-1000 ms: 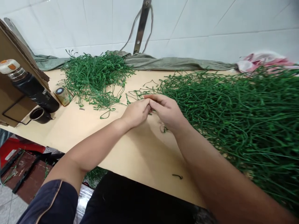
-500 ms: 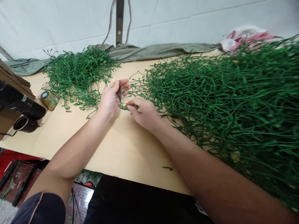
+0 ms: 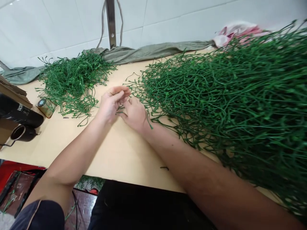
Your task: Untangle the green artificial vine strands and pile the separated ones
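two bare hands are close together over the middle of the surface (image 3: 115,156), nearer its back edge than they'd be if the elbows were tucked in. the left hand (image 3: 114,103) is half cupped, palm turned toward the right one, its fingers together and bent with the thumb lying in front of them. the right hand (image 3: 136,115) reaches into that palm, fingers curled — a few thin green stems (image 3: 120,112) show between the two, but i can't tell which fingertips are clamped on them. one strand (image 3: 150,122) pokes out by the right wrist, its tip hanging down.

just beside the right hand a big heap of the same stems (image 3: 230,86) sprawls over the right end of the surface. a smaller pile (image 3: 74,76) lies toward the back left corner, apart from the heap. one short dark bit (image 3: 164,168) lies near the front edge, close to the right forearm.

along the left edge are a small jar (image 3: 46,107), a black bottle (image 3: 20,111) and a dark mug (image 3: 26,133). a grey-green cloth (image 3: 153,53) runs along the back edge — and a pink and white cloth (image 3: 237,33) is bunched farther right.
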Available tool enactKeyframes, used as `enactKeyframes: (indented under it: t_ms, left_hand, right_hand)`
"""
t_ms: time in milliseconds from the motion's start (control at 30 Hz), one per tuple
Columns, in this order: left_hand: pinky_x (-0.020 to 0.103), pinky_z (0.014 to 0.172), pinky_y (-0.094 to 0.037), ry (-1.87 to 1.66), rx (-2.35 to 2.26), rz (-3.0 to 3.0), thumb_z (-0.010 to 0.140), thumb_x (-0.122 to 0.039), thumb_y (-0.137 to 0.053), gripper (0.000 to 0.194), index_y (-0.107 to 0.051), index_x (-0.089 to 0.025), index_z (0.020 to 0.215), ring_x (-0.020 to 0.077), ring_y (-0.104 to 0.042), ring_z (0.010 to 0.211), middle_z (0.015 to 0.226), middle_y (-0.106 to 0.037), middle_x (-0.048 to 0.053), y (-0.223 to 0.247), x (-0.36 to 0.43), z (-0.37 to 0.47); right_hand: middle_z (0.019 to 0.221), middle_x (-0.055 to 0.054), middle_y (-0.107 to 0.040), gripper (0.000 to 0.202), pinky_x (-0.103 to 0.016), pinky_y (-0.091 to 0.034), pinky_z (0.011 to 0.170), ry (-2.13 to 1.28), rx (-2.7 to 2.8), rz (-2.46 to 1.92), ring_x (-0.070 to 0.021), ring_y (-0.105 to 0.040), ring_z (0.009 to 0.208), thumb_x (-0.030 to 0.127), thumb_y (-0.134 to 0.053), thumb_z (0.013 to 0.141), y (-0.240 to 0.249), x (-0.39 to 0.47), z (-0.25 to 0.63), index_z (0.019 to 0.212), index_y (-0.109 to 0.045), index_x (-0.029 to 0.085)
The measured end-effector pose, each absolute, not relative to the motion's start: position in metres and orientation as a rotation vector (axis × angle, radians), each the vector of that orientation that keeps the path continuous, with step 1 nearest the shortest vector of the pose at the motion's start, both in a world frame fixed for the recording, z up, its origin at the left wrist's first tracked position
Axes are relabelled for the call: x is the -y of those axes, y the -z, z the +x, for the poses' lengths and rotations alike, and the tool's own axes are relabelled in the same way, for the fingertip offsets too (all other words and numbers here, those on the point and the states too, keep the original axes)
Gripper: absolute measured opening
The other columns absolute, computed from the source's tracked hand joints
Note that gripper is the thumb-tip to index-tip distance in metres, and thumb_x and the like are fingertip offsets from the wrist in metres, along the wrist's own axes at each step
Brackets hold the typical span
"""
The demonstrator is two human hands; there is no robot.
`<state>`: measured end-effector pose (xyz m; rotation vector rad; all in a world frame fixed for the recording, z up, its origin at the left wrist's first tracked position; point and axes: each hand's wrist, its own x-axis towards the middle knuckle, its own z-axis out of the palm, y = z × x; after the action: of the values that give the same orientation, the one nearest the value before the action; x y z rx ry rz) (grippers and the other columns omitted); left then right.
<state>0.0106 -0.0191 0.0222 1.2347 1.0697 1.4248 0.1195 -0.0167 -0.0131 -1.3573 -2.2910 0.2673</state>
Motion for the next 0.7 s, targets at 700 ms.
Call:
enactKeyframes:
  t_ms: [700]
  left_hand:
    - [0.038,0.093,-0.042,-1.448,-1.622,2.222,0.076,-0.048,-0.059,0.053,-0.044,-0.020,0.118,0.0212,-0.053,0.106,0.115,-0.054,0.011,-0.007,0.004,-0.032]
  right_hand:
    - [0.065,0.001,-0.042,0.024,-0.028,-0.041,0.063,-0.981,1.379,-1.192,-0.0114,-0.042,0.062,0.018,-0.037,0.086,0.005,-0.019,0.161,0.062,-0.036,0.021]
